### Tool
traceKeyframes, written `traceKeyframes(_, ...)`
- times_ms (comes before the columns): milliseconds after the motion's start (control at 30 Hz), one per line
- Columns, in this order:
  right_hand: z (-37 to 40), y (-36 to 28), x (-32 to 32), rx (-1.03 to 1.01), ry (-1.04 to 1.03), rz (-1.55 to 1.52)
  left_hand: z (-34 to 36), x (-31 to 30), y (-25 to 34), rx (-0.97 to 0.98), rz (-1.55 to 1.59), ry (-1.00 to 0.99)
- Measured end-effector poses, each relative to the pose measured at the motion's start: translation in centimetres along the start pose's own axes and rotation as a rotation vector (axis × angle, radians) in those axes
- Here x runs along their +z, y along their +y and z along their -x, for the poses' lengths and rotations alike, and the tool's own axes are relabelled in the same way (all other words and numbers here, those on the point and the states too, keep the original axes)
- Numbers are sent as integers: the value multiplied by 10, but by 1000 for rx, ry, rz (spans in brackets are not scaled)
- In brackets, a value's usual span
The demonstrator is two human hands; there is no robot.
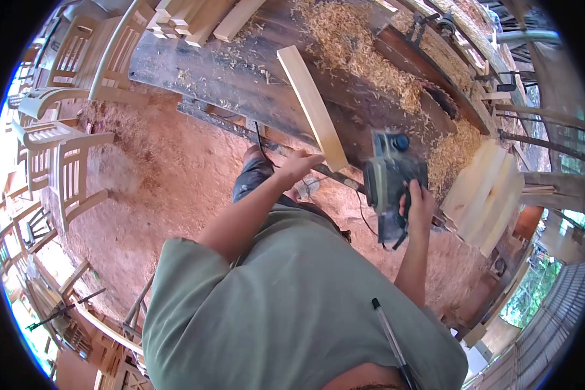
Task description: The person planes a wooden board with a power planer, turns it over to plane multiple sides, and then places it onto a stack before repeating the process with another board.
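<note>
A power planer (389, 185) is in my right hand (417, 207), whose fingers are wrapped round its handle. The planer is held at the bench's near edge, slightly blurred, with a dark cord (365, 214) hanging beside it. My left hand (299, 168) reaches to the near end of a pale wooden board (312, 107), its fingers stretched toward the board's left edge. The fingertips look in contact with the board, and the other fingers are partly hidden. The board lies slanted across the dark workbench (221, 75), its near end at the bench edge.
A circular saw blade (441, 99) rises from the bench at right, among heaped wood shavings (344, 45). Stacked wood pieces (188, 19) lie at the far left. A pale wooden panel (484, 195) stands right of the planer. Wooden chairs (68, 166) line the left side of the dusty floor (136, 188).
</note>
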State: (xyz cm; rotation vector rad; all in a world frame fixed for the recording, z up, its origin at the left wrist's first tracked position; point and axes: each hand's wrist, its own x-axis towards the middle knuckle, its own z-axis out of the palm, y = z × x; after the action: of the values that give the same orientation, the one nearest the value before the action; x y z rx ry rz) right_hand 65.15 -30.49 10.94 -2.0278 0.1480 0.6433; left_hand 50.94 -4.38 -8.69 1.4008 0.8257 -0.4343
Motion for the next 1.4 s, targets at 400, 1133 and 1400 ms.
traceKeyframes(400, 59, 64, -56, 129, 57, -157, 1, 39, 72, 148, -463, 42)
traceKeyframes(1133, 52, 30, 43, -26, -369, -84, -122, -154, 226, 198, -777, 432)
traceKeyframes(1400, 2, -18, 101, -66, -372, -75, -101, -161, 246, 165, -711, 311)
